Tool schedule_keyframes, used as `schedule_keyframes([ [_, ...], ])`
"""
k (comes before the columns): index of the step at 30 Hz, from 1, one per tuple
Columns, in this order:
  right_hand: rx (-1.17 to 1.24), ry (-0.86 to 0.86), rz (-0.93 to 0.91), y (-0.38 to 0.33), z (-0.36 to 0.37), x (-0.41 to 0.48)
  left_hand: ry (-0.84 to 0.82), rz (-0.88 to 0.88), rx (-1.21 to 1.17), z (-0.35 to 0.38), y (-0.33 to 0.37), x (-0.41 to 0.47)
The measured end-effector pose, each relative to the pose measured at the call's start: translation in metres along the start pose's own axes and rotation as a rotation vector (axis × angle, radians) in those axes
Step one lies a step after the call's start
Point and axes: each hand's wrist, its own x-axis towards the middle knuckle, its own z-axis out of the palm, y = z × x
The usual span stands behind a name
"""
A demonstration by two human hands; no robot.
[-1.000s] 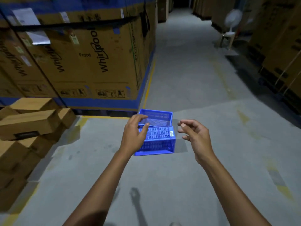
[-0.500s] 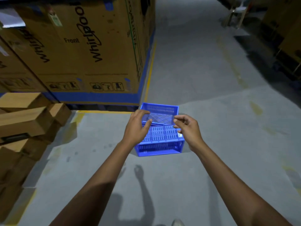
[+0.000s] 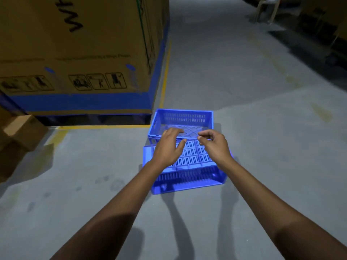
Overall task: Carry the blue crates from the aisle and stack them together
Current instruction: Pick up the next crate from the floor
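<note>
While both hands, left hand [image 3: 167,149] and right hand [image 3: 214,145], are hovering unclenched, the stiff, light-looking blue crates [image 3: 184,162] are inviting rim holds.

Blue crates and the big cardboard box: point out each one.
upright blue crate [image 3: 183,118], head view, inner far wall.
overturned blue crate [image 3: 189,180], head view, near side wall.
large cardboard box [image 3: 78,44], head view, front face.

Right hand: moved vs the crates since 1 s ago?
Yes. The right hand has come in leftward from beside the crates and now hovers over the upturned blue crate, near the left hand.
</note>
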Motion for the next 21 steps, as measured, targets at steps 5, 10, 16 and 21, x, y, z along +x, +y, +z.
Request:
schedule_keyframes([
  [5,-0.269,-0.041,-0.108,0.141,0.047,0.048,-0.043,0.023,0.082,0.108,-0.094,0.0],
  [10,-0.961,-0.329,-0.159,0.267,0.08,0.072,-0.522,-0.216,0.333,0.209,-0.179,-0.025],
  [16,-1.156,-0.337,-0.211,0.29,0.08,0.069,-0.607,-0.142,0.579,0.224,-0.193,-0.031],
  [21,-1.246,-0.468,-0.158,0.284,0.077,0.075,-0.587,-0.042,0.695,0.212,-0.197,-0.03],
])
